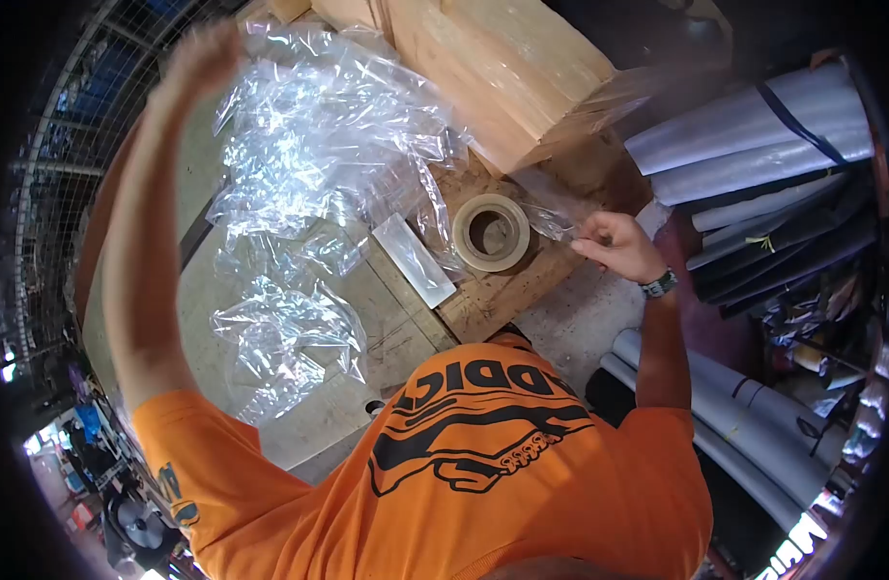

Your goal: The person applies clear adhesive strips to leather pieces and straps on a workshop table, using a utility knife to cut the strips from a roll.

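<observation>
My left hand (205, 60) is at the upper left, beyond the crumpled clear plastic (319, 135); motion blurs its fingers. My right hand (620, 246), with a watch on the wrist, is right of a roll of tape (491, 233). Its thumb and fingers are pinched together at the edge of a thin clear plastic piece (551, 220). The tape roll lies flat on the wooden surface (502, 300). Left of the roll lies a flat, silvery rectangular piece (414, 259).
A large brown box (493, 68) wrapped in clear film stands at the top. More crumpled plastic (295, 338) lies on the table (203, 319). Long silver-grey rolls (754, 126) are stacked at the right, with pale rolls (744, 416) lower down. Wire mesh (53, 174) runs along the left.
</observation>
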{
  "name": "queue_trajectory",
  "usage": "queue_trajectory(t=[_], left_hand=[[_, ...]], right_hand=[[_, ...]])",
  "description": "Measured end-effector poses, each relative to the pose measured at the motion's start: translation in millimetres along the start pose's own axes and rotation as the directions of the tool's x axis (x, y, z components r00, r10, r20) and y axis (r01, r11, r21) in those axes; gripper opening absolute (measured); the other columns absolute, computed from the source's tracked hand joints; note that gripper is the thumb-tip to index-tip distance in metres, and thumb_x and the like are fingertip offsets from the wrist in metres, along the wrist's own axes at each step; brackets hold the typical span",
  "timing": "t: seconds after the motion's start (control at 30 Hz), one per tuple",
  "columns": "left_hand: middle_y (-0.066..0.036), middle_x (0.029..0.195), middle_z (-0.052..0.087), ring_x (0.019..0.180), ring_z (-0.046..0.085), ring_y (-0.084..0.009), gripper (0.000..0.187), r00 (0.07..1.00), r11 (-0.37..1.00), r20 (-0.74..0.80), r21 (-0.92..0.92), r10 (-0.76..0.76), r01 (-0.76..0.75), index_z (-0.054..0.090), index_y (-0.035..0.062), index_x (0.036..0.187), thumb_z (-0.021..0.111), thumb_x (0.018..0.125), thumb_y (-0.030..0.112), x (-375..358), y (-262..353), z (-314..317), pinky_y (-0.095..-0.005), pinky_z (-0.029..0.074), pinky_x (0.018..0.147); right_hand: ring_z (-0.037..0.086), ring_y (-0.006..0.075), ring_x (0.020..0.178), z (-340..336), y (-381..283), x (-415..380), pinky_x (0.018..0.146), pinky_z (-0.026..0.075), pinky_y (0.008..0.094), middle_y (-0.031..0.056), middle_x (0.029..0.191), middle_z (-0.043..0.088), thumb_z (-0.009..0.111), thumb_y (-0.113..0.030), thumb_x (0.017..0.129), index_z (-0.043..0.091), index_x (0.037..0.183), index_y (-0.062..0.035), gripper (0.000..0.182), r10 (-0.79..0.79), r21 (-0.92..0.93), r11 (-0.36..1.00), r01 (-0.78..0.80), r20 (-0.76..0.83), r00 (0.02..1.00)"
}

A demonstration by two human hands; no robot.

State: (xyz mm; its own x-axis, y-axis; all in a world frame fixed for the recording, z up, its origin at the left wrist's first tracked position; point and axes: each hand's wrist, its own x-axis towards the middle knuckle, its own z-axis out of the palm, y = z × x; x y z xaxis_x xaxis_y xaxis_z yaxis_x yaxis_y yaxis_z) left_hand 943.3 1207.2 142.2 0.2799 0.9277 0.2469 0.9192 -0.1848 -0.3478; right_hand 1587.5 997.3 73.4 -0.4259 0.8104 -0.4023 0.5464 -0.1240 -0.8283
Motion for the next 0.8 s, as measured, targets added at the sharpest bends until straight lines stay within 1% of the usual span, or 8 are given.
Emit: queue_trajectory(t=[0.07, 0.13, 0.23, 0.4, 0.53, 0.6, 0.67, 0.8], left_hand=[[-0.018, 0.152, 0.048, 0.143, 0.041, -0.0389, 0.090, 0.918, 0.999, 0.395, 0.037, -0.045, 0.033, 0.044, 0.0177, 0.152, 0.086, 0.074, 0.035, -31, 130, -70, -0.0492, 0.034, 0.117], [-0.017, 0.152, 0.047, 0.148, 0.034, -0.0374, 0.102, 0.953, 0.762, -0.145, -0.574, 0.266, -0.300, 0.046, 0.0151, 0.150, 0.095, 0.061, 0.030, -59, 217, -71, -0.0481, 0.030, 0.120], [-0.017, 0.137, 0.060, 0.136, 0.049, -0.0405, 0.071, 0.818, 0.633, -0.375, -0.517, 0.437, -0.576, 0.054, 0.0115, 0.138, 0.084, 0.077, 0.033, -73, 325, -155, -0.0498, 0.039, 0.113], [-0.012, 0.101, 0.062, 0.094, 0.057, -0.0331, 0.015, 0.927, 0.687, -0.359, -0.648, 0.105, -0.328, 0.062, 0.0076, 0.102, 0.061, 0.088, 0.011, -10, 207, -177, -0.0474, 0.048, 0.080], [-0.003, 0.049, 0.044, 0.037, 0.036, -0.0205, 0.064, 0.351, 0.822, -0.893, -0.414, -0.283, -0.390, 0.046, 0.0069, 0.059, 0.053, 0.098, 0.057, 113, 1, -116, -0.0430, 0.041, 0.038], [-0.022, 0.099, 0.072, 0.099, 0.068, -0.0424, 0.036, 0.917, 1.000, -0.398, -0.029, -0.010, -0.002, 0.067, 0.0071, 0.118, 0.049, 0.100, 0.032, 37, -6, -83, -0.0529, 0.053, 0.083], [-0.028, 0.116, 0.067, 0.112, 0.064, -0.0429, 0.048, 0.940, 0.971, 0.252, 0.125, -0.231, 0.205, 0.059, 0.0157, 0.137, 0.064, 0.094, 0.037, 19, 37, -12, -0.0536, 0.051, 0.094], [-0.014, 0.147, 0.053, 0.141, 0.044, -0.0340, 0.094, 0.931, 0.796, -0.217, -0.484, 0.293, -0.363, 0.052, 0.0176, 0.145, 0.094, 0.061, 0.027, -52, 227, -57, -0.0507, 0.026, 0.122]], right_hand=[[0.051, 0.0038, 0.063, 19, -15, 5, 0.055, 0.040, 0.0226, -0.0032, 0.073, 0.059, 0.073, -0.019, 0.094, 0.063, 0.092, -0.0032, 0.019, -0.020, 0.041, 0.999, 0.022, -0.050, 0.999], [0.053, 0.0039, 0.064, 29, -65, 6, 0.056, 0.042, 0.0225, -0.0029, 0.073, 0.060, 0.074, -0.019, 0.094, 0.063, 0.092, -0.0032, 0.019, 0.011, 0.096, 0.995, -0.007, -0.043, 0.999], [0.056, 0.0045, 0.064, 26, -131, -5, 0.056, 0.044, 0.0228, -0.0029, 0.073, 0.061, 0.075, -0.017, 0.093, 0.065, 0.093, -0.0033, 0.018, -0.177, 0.101, 0.980, 0.173, 0.033, 0.984], [0.061, 0.0058, 0.064, -16, -146, -41, 0.057, 0.048, 0.0236, -0.0026, 0.074, 0.064, 0.077, -0.015, 0.091, 0.066, 0.096, -0.0037, 0.017, -0.553, -0.037, 0.814, 0.580, 0.260, 0.792], [0.059, 0.0061, 0.061, -43, -80, -57, 0.056, 0.048, 0.0239, -0.0027, 0.074, 0.065, 0.077, -0.017, 0.091, 0.066, 0.096, -0.0037, 0.017, -0.294, -0.044, 0.952, 0.302, 0.136, 0.946], [0.058, 0.0058, 0.061, -28, -45, -45, 0.055, 0.047, 0.0238, -0.0023, 0.074, 0.064, 0.076, -0.018, 0.092, 0.065, 0.096, -0.0035, 0.018, -0.101, 0.027, 0.995, 0.100, 0.053, 0.993], [0.057, 0.0057, 0.062, -5, -33, -27, 0.054, 0.046, 0.0235, -0.0015, 0.076, 0.064, 0.074, -0.018, 0.093, 0.065, 0.096, -0.0031, 0.018, 0.027, 0.076, 0.997, -0.026, -0.020, 0.999], [0.058, 0.0055, 0.066, 31, -74, -9, 0.054, 0.045, 0.0231, -0.0010, 0.077, 0.065, 0.073, -0.018, 0.094, 0.064, 0.096, -0.0023, 0.019, 0.030, 0.226, 0.974, -0.016, -0.060, 0.998]])
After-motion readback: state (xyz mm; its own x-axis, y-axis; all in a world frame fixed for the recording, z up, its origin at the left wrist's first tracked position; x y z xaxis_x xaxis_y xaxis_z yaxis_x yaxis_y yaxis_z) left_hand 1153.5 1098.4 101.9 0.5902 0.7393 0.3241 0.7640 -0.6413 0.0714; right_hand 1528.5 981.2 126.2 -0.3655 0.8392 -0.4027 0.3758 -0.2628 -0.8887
